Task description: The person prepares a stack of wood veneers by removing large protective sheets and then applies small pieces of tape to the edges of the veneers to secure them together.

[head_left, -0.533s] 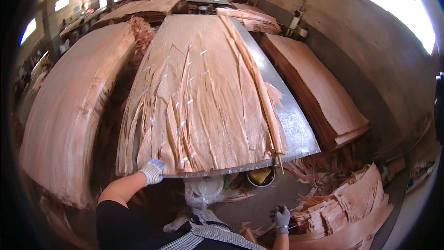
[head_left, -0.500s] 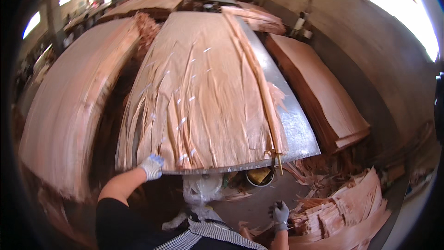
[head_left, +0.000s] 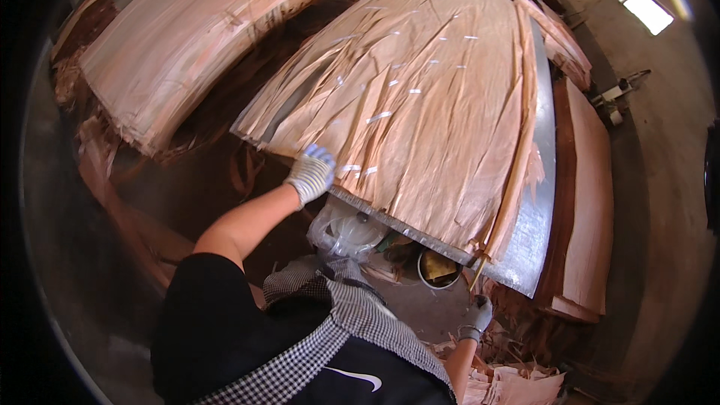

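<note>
A wide, wrinkled wood veneer sheet [head_left: 420,120] with short white tape strips lies on a metal-topped table [head_left: 529,240]. At the near edge, my left hand [head_left: 311,175], in a striped glove with bluish fingertips, is closed on the veneer with its fingers over the top. A thin yellowish stick [head_left: 478,274] sticks out past the near right corner, beside a rolled or folded veneer strip along the right side. Just below the stick's end is my right hand [head_left: 475,316], in a grey glove, fingers loosely apart; no hold on the stick is visible.
Tall veneer stacks stand to the left [head_left: 202,37] and right [head_left: 589,210] of the table. Under its near edge are a clear plastic bag [head_left: 345,229] and a bucket [head_left: 439,268] with something yellow inside. Torn veneer scraps [head_left: 517,384] lie at the lower right.
My view has turned and leaned closer to the table. My right hand has come up from near the scrap pile to the stick's end. My left hand stays at the near edge.
</note>
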### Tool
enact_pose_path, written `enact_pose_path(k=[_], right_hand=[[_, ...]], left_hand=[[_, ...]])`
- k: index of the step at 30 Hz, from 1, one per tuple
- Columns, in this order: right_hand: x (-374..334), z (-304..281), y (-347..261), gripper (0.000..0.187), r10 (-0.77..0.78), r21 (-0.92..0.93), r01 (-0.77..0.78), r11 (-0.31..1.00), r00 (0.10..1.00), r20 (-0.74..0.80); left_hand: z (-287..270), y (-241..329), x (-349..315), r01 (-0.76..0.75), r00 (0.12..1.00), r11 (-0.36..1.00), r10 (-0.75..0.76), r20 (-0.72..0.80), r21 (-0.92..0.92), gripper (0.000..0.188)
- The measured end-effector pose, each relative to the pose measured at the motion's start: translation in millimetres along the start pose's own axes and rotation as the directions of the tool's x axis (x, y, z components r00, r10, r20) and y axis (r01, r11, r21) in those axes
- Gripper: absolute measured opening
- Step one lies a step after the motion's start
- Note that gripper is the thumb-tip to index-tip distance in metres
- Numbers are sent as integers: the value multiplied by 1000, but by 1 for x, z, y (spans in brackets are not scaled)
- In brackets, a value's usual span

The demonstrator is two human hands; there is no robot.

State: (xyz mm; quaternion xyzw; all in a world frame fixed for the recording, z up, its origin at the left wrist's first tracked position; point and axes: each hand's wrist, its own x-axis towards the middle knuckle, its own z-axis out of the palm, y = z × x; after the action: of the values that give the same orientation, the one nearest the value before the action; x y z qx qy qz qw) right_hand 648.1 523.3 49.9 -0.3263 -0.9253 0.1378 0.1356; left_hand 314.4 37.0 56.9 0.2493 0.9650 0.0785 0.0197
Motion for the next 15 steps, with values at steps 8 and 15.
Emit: enact_pose_path(k=[8, 15], right_hand=[[55, 70, 28, 19, -178, 142, 147, 979, 956, 234], [81, 37, 49, 47, 105, 811, -423, 405, 902, 418]], left_hand=[[26, 90, -69, -172, 972, 985, 169, -165, -7, 52], [17, 123, -58, 10, 999, 999, -8, -53, 34, 57]])
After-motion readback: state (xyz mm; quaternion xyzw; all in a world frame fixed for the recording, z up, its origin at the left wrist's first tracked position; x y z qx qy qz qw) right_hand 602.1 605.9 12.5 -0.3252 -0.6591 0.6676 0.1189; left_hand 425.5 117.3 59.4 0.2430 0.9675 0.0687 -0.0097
